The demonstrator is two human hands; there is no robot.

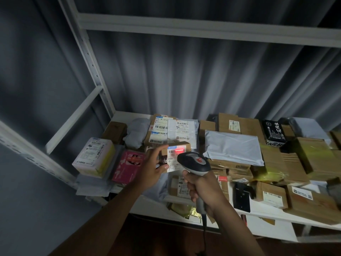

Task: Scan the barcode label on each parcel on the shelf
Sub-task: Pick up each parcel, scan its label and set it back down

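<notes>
My right hand (201, 187) grips the handle of a black and grey barcode scanner (194, 162), whose cable hangs down. The scanner's head points at a small brown parcel (173, 157) with a white barcode label, and a red scan light glows on the label's top. My left hand (154, 167) holds that parcel by its left side, lifted a little above the white shelf (267, 215). Many other parcels lie on the shelf: a yellow and white box (94, 157), a pink packet (128, 166), a grey mailer bag (234, 147), brown cartons (245, 124).
The shelf's white metal upright (94, 71) rises at the left and an upper shelf beam (203, 27) crosses overhead. Grey corrugated wall stands behind. A black box with white characters (274, 133) lies at the back right, and a flat black item (241, 197) sits near the front edge.
</notes>
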